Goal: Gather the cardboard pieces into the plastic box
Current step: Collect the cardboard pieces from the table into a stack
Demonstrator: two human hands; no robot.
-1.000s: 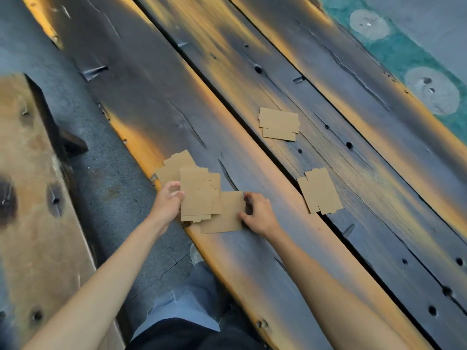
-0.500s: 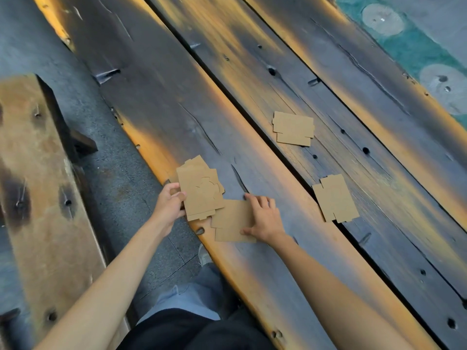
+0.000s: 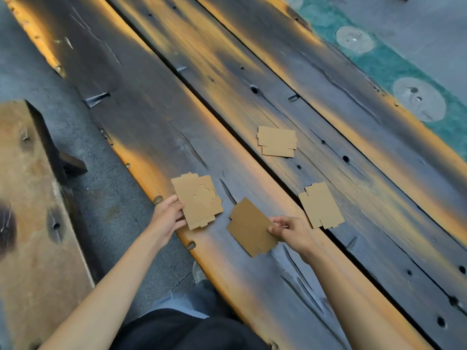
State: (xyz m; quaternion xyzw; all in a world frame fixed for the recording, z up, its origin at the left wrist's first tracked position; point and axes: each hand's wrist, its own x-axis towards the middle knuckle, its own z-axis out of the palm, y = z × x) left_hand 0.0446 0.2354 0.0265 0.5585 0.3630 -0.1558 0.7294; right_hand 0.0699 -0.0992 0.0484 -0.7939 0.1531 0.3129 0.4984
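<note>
Flat brown cardboard pieces lie on a dark plank table. My left hand grips a small stack of cardboard pieces by its left edge, near the table's near edge. My right hand pinches a single darker cardboard piece by its right side, lifted and tilted just above the wood. Another cardboard piece lies flat right of my right hand, across the gap between planks. A further small cardboard pile rests farther back. No plastic box is in view.
A wooden bench runs along the left, with grey paved ground between it and the table. Past the table's far edge at the upper right lies a green strip with pale round discs. My legs show below the table edge.
My right hand picked the single piece off the table and drew it right, apart from the stack. My left hand kept its stack and squared it.
</note>
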